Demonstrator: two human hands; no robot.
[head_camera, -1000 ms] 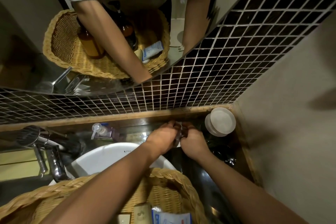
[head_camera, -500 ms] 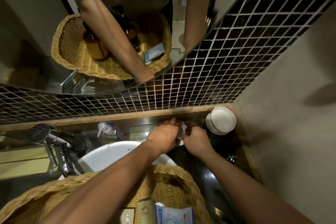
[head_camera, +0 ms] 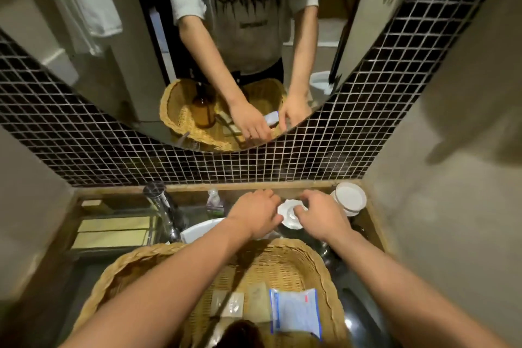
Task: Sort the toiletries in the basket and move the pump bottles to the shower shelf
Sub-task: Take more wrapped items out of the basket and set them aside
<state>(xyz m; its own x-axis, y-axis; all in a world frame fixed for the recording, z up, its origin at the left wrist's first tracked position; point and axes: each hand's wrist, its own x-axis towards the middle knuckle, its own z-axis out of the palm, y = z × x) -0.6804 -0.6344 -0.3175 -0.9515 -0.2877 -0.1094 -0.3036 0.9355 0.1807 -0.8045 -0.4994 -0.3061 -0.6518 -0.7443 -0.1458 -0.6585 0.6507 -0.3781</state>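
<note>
A wicker basket point(head_camera: 316, 260) sits at the near edge of the counter. It holds small sachets point(head_camera: 231, 304), a blue and white packet point(head_camera: 296, 312) and a dark bottle top point(head_camera: 243, 332) at the bottom edge. The mirror reflects an amber pump bottle point(head_camera: 203, 110) standing in the basket. Beyond the basket, my left hand point(head_camera: 254, 212) curls on the left rim of a small white dish point(head_camera: 289, 217). My right hand point(head_camera: 322, 215) grips its right rim with thumb and fingertips. The dish's underside is hidden.
A chrome faucet point(head_camera: 163, 206) and white basin point(head_camera: 203, 230) are left of my hands. A small clear pump bottle point(head_camera: 214, 202) stands behind the basin. Stacked white round lids point(head_camera: 350, 198) fill the back right corner. Black tiled wall point(head_camera: 310, 150) behind, plain wall at right.
My hands were pressed together over something small at the back of the counter. Now they are apart, and the white dish shows between them. The view has pulled back.
</note>
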